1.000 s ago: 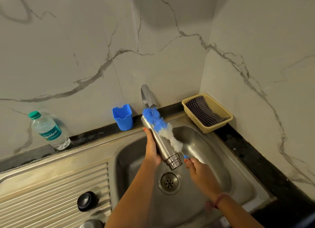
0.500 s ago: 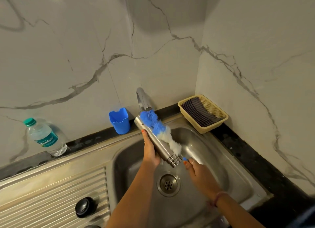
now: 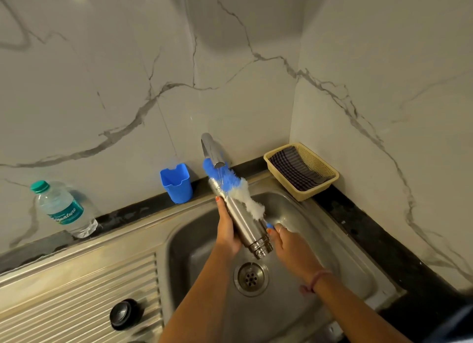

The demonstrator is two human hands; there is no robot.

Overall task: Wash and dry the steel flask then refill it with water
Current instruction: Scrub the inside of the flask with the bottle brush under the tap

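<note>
Over the ribbed steel drainboard's round black cap (image 3: 124,314) and the basin's perforated drain (image 3: 251,278), the left hand (image 3: 226,231) grips the smooth steel flask (image 3: 243,221) tilted mouth-down, the right hand (image 3: 291,248) pinches a fluffy blue-and-white bottle brush (image 3: 236,191) against it, beneath the chrome tap (image 3: 212,150).

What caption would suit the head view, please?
Left hand holds steel flask over sink; right hand scrubs it with brush.

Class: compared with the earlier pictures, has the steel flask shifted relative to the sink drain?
Yes. The steel flask has slid lower, its open mouth nearer the sink drain.
</note>
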